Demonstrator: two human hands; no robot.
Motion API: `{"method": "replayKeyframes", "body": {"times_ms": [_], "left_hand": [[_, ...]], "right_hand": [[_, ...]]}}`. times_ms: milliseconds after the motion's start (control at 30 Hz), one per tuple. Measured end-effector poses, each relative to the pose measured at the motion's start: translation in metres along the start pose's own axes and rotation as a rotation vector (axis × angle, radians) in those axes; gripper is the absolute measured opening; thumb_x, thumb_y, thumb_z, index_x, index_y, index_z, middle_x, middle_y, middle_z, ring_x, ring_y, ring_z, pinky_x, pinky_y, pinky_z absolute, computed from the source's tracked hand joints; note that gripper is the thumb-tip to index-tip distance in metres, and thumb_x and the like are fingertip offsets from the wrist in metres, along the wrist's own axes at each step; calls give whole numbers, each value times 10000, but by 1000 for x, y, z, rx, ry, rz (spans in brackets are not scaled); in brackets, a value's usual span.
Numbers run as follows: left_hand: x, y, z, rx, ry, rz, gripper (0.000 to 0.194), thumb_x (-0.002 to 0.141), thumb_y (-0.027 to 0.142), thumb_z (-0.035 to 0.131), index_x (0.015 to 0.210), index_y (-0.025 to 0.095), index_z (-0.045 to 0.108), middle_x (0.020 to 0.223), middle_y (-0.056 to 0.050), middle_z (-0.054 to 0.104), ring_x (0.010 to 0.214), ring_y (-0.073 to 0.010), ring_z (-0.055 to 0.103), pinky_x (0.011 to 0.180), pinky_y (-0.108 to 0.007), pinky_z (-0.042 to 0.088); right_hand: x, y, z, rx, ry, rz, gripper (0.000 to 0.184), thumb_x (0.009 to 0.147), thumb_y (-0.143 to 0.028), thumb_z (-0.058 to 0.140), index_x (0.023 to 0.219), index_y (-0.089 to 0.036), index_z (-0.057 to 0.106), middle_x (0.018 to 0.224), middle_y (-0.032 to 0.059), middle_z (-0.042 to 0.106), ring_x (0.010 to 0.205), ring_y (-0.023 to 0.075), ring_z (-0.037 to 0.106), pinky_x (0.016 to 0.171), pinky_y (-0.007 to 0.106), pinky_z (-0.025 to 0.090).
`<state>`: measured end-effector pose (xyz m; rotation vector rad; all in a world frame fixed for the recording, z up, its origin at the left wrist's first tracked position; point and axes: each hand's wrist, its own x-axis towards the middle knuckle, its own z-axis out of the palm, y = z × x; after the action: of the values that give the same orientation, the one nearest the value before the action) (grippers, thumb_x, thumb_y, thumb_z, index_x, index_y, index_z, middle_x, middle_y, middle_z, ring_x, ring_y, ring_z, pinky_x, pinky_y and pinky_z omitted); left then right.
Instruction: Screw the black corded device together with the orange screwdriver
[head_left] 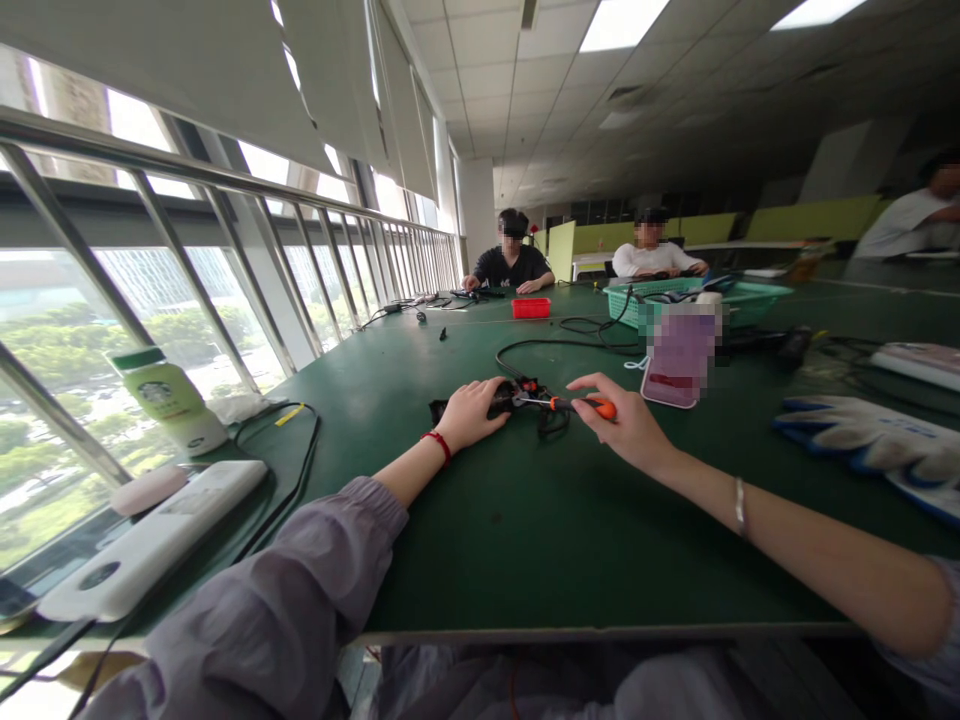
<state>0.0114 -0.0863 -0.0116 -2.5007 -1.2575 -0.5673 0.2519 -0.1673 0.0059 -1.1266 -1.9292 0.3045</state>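
My left hand (474,414) is closed over a dark black device (501,400) and holds it down on the green table (480,560). Small red parts and thin black wires (553,422) show at the device's right end. In my right hand (622,425) lies a screwdriver (604,408) with an orange and black handle. Its shaft points left and its tip meets the device beside my left fingers. My right index finger is lifted off the handle, while the thumb rests along it. My left palm hides much of the device, so its exact kind cannot be made out.
On the left stand a green-capped bottle (166,402) and a white power bank (154,540) with cables. Ahead are a red tray (531,308), a teal basket (742,308) and a propped phone (679,360). Gloves (877,440) lie right. Several people sit beyond.
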Motion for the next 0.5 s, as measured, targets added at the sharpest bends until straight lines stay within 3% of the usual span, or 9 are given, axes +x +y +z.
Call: {"method": "replayKeyframes", "body": {"times_ms": [300, 400, 500], "left_hand": [[0, -1, 2, 1, 21, 2, 525, 818, 407, 534, 1265, 151, 432, 1136, -94, 620, 1040, -244, 574, 882, -358, 454], [0, -1, 2, 5, 20, 2, 526, 818, 407, 534, 1265, 149, 431, 1131, -95, 621, 1040, -245, 575, 880, -358, 454], [0, -1, 3, 7, 18, 0, 533, 815, 406, 539, 1268, 150, 426, 1137, -96, 618, 1040, -244, 575, 882, -356, 453]], "right_hand": [[-1, 5, 6, 27, 101, -123, 357, 769, -253, 561, 1110, -180, 486, 800, 19, 574, 724, 153, 588, 730, 289, 458], [-1, 5, 5, 43, 82, -40, 310, 849, -356, 474, 1104, -181, 500, 644, -21, 534, 564, 134, 540, 601, 270, 438], [-2, 5, 2, 56, 46, 50, 348, 899, -441, 363, 1069, -186, 527, 453, -74, 388, 399, 123, 423, 462, 251, 357]]}}
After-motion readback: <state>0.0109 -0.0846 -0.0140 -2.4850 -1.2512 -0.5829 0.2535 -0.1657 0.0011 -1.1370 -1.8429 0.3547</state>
